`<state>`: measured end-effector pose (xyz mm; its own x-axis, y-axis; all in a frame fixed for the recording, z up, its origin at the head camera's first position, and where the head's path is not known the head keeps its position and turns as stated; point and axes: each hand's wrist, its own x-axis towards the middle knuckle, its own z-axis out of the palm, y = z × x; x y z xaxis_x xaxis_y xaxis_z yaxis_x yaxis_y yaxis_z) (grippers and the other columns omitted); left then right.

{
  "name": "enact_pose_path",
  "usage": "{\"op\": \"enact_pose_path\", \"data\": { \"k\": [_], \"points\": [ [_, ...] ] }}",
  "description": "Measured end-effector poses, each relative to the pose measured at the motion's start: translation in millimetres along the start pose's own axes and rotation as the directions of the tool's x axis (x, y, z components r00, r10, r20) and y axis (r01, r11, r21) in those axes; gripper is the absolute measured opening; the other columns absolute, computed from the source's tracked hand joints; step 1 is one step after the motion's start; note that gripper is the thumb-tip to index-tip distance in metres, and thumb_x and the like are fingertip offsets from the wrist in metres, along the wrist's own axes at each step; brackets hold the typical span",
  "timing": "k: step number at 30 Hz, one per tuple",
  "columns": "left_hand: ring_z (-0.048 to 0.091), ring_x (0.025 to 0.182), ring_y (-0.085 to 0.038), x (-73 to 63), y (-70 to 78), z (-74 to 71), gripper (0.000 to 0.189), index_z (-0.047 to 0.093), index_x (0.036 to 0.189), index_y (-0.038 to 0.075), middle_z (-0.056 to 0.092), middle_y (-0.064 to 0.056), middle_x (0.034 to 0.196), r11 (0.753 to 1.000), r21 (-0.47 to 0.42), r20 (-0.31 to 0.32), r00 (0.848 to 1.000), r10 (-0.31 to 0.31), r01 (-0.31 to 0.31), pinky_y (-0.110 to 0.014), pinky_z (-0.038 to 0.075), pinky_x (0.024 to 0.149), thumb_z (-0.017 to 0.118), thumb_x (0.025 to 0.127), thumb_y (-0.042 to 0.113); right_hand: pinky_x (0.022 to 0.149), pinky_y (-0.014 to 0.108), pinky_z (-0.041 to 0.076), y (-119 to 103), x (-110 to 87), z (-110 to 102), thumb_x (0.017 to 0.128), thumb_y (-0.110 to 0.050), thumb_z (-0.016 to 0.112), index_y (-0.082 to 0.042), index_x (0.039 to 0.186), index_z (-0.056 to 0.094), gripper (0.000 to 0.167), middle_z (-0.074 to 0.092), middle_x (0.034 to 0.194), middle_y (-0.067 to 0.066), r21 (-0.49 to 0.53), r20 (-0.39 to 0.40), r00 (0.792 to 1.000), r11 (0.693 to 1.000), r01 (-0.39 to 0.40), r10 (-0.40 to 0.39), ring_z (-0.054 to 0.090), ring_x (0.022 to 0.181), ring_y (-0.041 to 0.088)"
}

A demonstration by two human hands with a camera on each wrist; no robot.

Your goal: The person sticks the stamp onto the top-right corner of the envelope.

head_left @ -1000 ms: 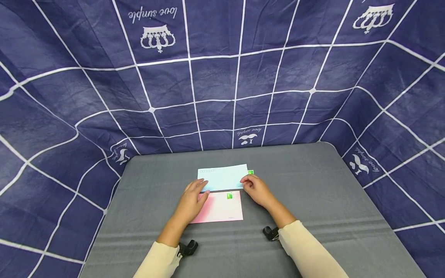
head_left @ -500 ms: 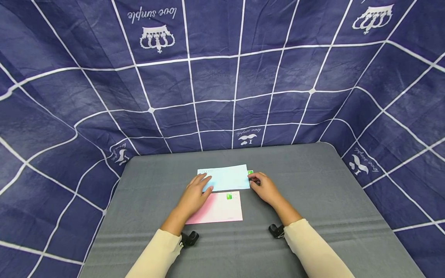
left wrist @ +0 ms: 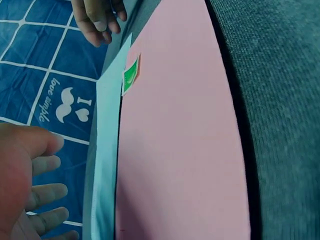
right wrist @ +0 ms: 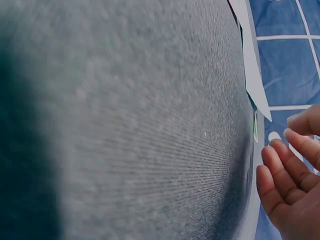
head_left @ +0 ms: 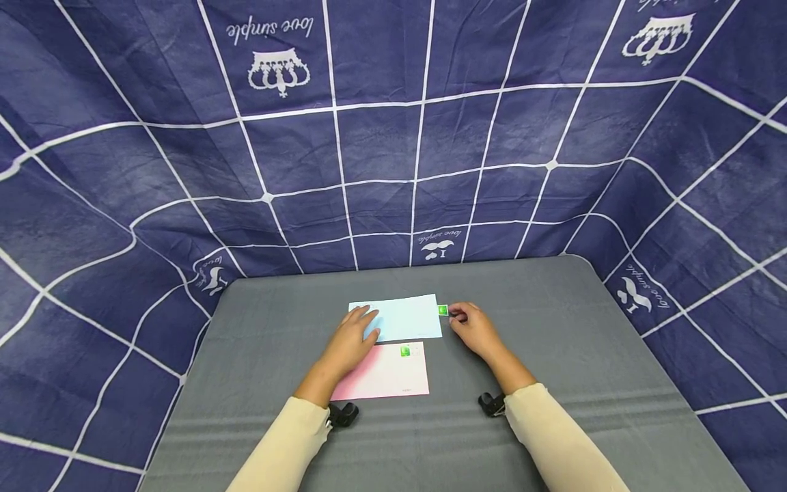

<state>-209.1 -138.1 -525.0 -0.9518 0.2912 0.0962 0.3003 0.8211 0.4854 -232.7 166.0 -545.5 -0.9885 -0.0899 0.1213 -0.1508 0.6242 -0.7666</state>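
A pale blue envelope (head_left: 408, 318) lies on the grey table. My left hand (head_left: 349, 342) is over its left end with the fingers spread; I cannot tell how firmly they touch it. Closer to me is a pink envelope (head_left: 393, 376), partly covered by that hand, with a green stamp (head_left: 405, 351) at its upper right. Another green stamp (head_left: 443, 310) shows at the blue envelope's right edge; whether it reaches underneath is unclear. Just right of this stamp is my right hand (head_left: 475, 328). Its fingers are loosely bent, and the right wrist view shows nothing held in the hand (right wrist: 292, 185).
The grey cloth-covered table (head_left: 529, 294) extends around the envelopes. A dark blue curtain (head_left: 381, 143) with white lines stands behind it and along both sides. Black wrist mounts (head_left: 492, 404) sit at both cuffs.
My right hand has moved off the blue envelope's lower right corner, rightward to beside the stamp. My left hand has shifted slightly right along the blue envelope.
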Motion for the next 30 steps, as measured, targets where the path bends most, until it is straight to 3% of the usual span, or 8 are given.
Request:
{"op": "enact_pose_path", "data": {
  "k": [7,18,30],
  "points": [
    [0.036,0.149,-0.039,5.4,-6.8,12.9,0.050,0.055,0.145,0.010,0.047,-0.017,0.155,1.000,0.010,0.011,1.000,-0.006,0.006,-0.054,0.029,0.123,0.061,0.100,0.030,0.080,0.029,0.049,5,11.5,0,0.091,-0.011,0.069,-0.001,0.114,0.070,0.025,0.066,0.105,0.013,-0.018,-0.003,0.999,0.999,-0.035,0.035,0.061,0.089,0.019],
    [0.032,0.151,-0.041,12.0,-14.4,17.9,0.051,0.055,0.145,0.008,0.045,-0.019,0.156,1.000,0.023,0.044,0.999,-0.008,0.007,-0.054,0.027,0.124,0.062,0.099,0.029,0.081,0.035,0.051,10,28.4,1,0.087,-0.008,0.068,0.000,0.109,0.069,0.023,0.068,0.099,0.014,-0.097,0.027,0.999,0.995,-0.034,0.037,0.065,0.088,0.024],
    [0.033,0.151,-0.041,13.7,-9.5,24.2,0.051,0.058,0.144,0.012,0.044,-0.017,0.158,0.997,0.078,0.085,0.996,-0.032,0.025,-0.059,0.027,0.122,0.062,0.099,0.035,0.076,0.035,0.046,11,39.2,5,0.085,-0.012,0.067,-0.003,0.103,0.070,0.020,0.064,0.090,0.009,-0.133,0.022,0.992,0.984,-0.120,0.124,0.059,0.082,0.024]
  ]
}}
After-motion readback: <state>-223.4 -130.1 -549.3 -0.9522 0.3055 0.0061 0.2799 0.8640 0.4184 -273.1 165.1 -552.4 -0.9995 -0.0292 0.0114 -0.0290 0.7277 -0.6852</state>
